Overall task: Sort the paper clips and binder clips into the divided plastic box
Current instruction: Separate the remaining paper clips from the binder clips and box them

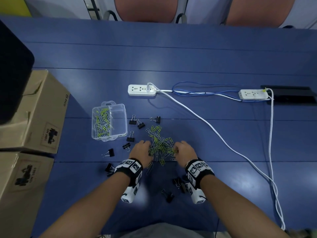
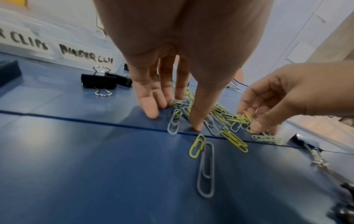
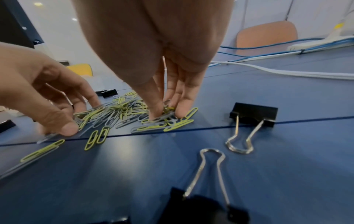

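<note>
On the blue table (image 1: pixel 188 62), a heap of yellow-green and grey paper clips (image 1: pixel 159 145) lies between both hands, and black binder clips (image 1: pixel 136 123) are scattered around it. The left hand (image 1: pixel 141 151) has its fingers stretched down, tips pressing the table at the heap's left edge and holding nothing, while the right hand (image 1: pixel 184 152) pinches a few paper clips at the heap's right edge. The divided plastic box (image 1: pixel 109 120) stands just left of the heap, paper clips filling its left compartment
</note>
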Motion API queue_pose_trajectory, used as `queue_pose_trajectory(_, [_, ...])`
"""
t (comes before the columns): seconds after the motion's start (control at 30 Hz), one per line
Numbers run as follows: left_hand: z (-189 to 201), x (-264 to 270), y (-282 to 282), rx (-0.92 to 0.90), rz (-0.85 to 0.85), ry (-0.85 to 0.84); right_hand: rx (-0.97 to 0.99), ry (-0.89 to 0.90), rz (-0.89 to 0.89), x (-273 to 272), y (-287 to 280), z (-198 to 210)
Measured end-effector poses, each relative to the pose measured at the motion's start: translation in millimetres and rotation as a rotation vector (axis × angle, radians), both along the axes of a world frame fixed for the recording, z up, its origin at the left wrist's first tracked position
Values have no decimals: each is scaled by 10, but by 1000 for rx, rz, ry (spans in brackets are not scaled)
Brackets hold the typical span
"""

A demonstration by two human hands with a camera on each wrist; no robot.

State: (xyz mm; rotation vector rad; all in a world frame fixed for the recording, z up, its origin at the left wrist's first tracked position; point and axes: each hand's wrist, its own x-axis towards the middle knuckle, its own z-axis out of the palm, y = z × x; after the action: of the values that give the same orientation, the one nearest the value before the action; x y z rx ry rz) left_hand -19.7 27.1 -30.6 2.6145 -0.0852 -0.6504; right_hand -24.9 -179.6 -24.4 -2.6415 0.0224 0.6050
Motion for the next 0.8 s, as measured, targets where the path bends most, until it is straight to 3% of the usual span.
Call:
queue_pose_trajectory(0.37, [81, 71, -30, -158, 123, 64, 41, 37, 2, 23, 3, 41])
queue_pose_trajectory(0.53, [175, 83, 72, -242, 185, 103, 151, 81, -116, 37, -70, 81])
queue_pose_trajectory(0.8, [431, 151, 371, -347, 269, 7, 379, 34, -270, 145, -67, 325])
